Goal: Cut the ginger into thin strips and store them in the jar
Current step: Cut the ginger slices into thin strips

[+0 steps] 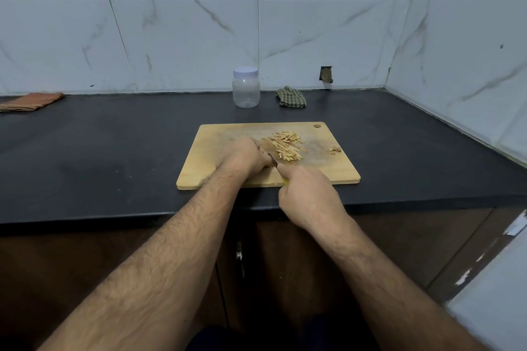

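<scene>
On the far left of the dark tabletop (114, 151), well apart from either grip, lies a folded orange cloth (30, 101). Nearer the middle, the left hand (242, 158) sits curled on the wooden cutting board (216, 157), knuckles up; it seems to be pinning down the uncut ginger, but that piece is hidden under the fingers, so what this grip pinches cannot be confirmed. Just right of it, a short stretch of the knife (273, 162) blade shows, running back into the right hand (306, 194), whose grip is wrapped round the handle with the forefinger laid forward along it; a sliver of yellow handle peeks out below.

Beyond the blade, on the far side from the right grip, the pile of ginger strips (286, 147) rests on the board, with a few small scraps (335, 149) further right. The clear jar (246, 88), white lid on, stands behind the board, well beyond both grips, beside a green checked cloth (291, 97).

To cut well here, I would keep the left fingertips tucked behind the knuckles, let the blade ride against them, and take narrow, even slices. The remaining piece is probably small, so slipping is the chief risk.
</scene>
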Available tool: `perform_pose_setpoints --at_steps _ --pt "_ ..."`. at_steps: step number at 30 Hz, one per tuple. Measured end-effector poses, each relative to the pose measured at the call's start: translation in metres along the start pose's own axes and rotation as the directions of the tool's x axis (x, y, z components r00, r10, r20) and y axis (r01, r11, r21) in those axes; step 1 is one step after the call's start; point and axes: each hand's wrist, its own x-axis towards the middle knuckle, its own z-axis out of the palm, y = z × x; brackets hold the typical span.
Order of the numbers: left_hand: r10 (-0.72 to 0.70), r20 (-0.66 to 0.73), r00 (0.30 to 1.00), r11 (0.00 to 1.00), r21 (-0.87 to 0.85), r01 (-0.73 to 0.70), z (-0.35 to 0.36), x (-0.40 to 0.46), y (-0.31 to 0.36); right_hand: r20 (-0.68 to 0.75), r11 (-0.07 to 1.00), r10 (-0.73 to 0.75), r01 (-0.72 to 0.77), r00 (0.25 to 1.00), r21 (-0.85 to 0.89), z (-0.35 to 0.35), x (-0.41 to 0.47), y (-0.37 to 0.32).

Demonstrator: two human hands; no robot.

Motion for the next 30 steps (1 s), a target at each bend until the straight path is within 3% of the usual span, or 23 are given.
perform_pose_setpoints --at_steps 11,20,30 --pt "0.008 0.006 1.000 1.000 0.007 -0.008 -0.002 -0.001 0.001 0.052 0.998 0.001 0.002 0.999 -0.064 -0.008 -0.016 0.009" --pt "-0.004 0.055 0.998 1.000 -0.013 0.004 -0.003 0.002 -0.001 -0.010 0.998 0.025 -0.025 1.000 0.055 -0.010 -0.009 0.005" --pt "-0.052 0.027 0.998 0.999 0.007 0.052 0.001 0.004 0.000 0.012 0.999 0.007 -0.007 1.000 0.039 -0.006 -0.007 0.004"
